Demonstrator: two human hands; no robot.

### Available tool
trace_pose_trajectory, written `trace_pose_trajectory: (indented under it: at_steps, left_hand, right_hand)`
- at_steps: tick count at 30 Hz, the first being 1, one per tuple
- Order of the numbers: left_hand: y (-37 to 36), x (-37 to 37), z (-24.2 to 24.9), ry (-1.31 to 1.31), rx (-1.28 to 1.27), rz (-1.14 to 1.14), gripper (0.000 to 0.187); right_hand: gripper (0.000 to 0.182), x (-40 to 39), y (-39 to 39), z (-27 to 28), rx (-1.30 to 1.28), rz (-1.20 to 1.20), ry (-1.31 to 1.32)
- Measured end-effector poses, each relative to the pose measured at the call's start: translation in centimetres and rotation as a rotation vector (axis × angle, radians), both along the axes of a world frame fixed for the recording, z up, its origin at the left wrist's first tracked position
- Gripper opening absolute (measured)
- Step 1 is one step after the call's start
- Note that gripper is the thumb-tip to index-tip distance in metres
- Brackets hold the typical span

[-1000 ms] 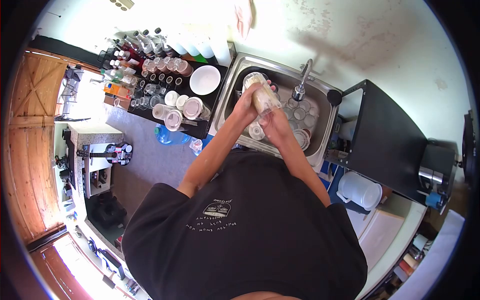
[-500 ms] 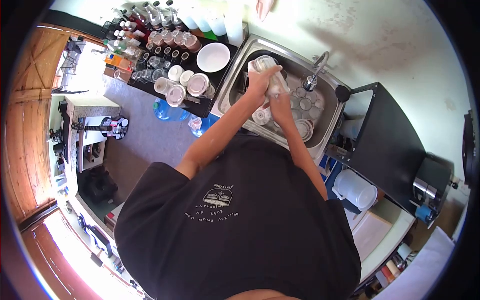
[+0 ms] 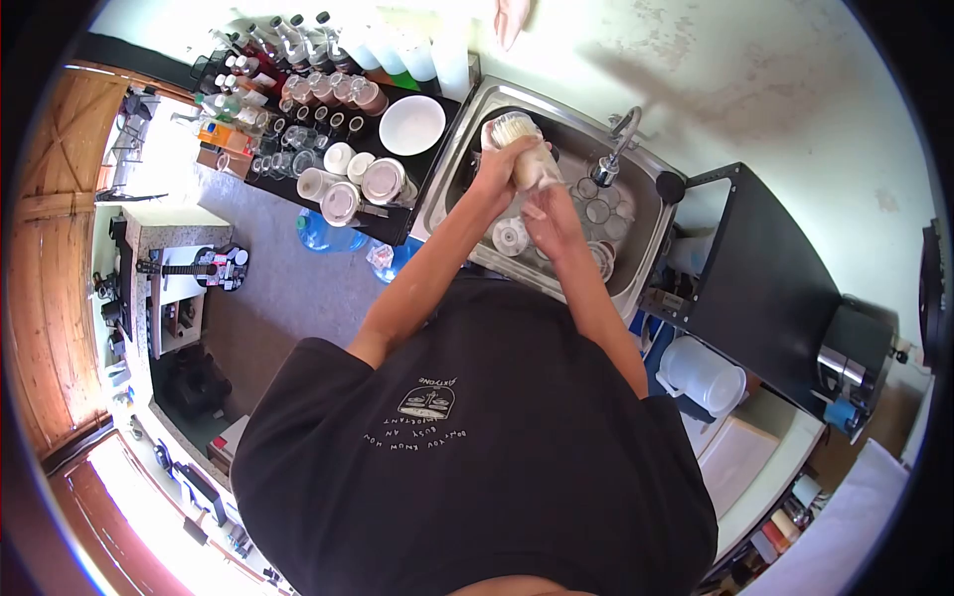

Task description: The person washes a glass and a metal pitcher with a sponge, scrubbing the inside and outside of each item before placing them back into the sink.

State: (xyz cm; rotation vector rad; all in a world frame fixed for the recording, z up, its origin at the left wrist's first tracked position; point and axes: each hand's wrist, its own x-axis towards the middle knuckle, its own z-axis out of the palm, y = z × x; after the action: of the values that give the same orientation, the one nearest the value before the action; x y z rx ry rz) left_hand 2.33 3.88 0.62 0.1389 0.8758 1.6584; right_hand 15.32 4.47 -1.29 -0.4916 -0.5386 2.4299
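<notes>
Holding the jar: left hand, fingers wrapped around. Right hand: grip hidden. Slickness could drop it onto glasses.

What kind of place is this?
Probably a kitchen or bar: there's a rectangular stainless-steel sink holding clear round glasses, a curved chrome tap, and tall dark-capped glass bottles.

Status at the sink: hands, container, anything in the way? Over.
Left hand gripping clear container; right hand at its near end. Container over sink. Glasses crowding sink; faucet off right, apart from hands.
</notes>
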Motion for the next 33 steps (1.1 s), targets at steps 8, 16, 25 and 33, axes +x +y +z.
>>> trace_pose_trajectory:
  at_steps: [8,16,25,33]
  left_hand:
    - [-0.4,1.0,1.3,0.165,-0.107,0.025,0.074]
    - [0.8,0.2,0.0,0.353,-0.103,-0.038,0.052]
    - [0.2,-0.7,-2.9,-0.17,0.027,-0.195,0.054]
    - [-0.4,-0.4,-1.5,-0.343,0.084,-0.184,0.052]
  right_hand:
    - [0.037,-0.2,-0.7,0.2,0.36,-0.098,-0.366]
    - [0.036,0.1,-1.3,0.8,0.545,-0.175,-0.58]
    - [0.046,0.7,-0.5,-0.4,-0.186,-0.19,-0.013]
    - [0.051,0.7,-0.7,0.5,-0.134,-0.175,-0.116]
